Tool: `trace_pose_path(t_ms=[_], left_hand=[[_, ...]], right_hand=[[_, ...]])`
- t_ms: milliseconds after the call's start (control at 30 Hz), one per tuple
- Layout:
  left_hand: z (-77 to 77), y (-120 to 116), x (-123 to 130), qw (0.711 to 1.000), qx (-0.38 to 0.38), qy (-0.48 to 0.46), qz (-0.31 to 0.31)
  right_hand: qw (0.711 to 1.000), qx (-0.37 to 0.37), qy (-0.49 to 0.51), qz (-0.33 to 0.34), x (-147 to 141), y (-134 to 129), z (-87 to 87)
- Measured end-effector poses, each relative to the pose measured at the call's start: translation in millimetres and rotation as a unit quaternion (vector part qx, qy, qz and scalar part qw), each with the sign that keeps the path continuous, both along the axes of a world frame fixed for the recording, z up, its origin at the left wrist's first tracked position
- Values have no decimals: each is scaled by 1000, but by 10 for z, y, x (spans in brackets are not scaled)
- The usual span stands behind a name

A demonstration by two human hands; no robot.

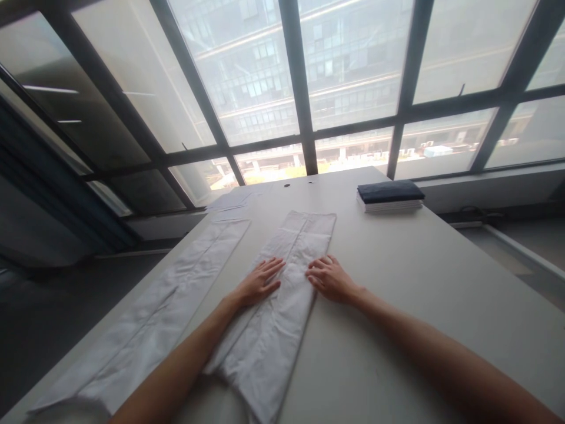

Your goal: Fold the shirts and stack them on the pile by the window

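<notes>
A long white folded cloth (269, 330) lies lengthwise before me on the table, its surface wrinkled and a seam running along it. My left hand (261, 281) rests flat on its left half, fingers stretched out and a little apart. On the cloth's right edge lies my right hand (331, 279), palm down, fingers spread and slightly bent. Neither hand grips the fabric. To the left, a second long white folded cloth (145, 318) is laid out, partly hidden by my left forearm at its lower end.
The white table (397, 282) carries a folded stack (391, 197) at the back right, dark blue over white. White papers (233, 200) lie at its far left corner. Tall windows (353, 65) stand behind the table, with a dark curtain (53, 171) at left.
</notes>
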State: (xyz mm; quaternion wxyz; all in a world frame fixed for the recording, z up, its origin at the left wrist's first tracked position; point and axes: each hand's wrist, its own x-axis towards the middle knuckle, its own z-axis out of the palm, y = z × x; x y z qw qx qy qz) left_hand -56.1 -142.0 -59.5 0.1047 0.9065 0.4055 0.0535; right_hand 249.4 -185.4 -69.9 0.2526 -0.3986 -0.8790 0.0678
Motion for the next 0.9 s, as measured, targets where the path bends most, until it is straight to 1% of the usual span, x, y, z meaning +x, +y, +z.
trace_pose_path(t_ms=[133, 300, 367, 433, 533, 767, 900], left_hand=[[-107, -41, 256, 999, 17, 7, 39], [-303, -166, 781, 991, 60, 0, 116], [-383, -199, 970, 987, 81, -11, 138], [-434, -207, 1090, 984, 95, -23, 147], [-445, -198, 1138, 985, 96, -37, 138], [-357, -236, 1116, 987, 74, -41, 135], [-339, -248, 1138, 988, 72, -40, 133]], right_hand=[[998, -17, -1, -59, 71, 70, -27], [991, -34, 15, -128, 314, 232, -65], [989, -32, 25, -141, 424, 290, -87], [989, -29, 35, -140, 508, 327, -113], [989, -20, 36, -143, 555, 338, -150], [987, -11, 26, -159, 487, 311, -184], [986, -9, 19, -167, 466, 297, -193]])
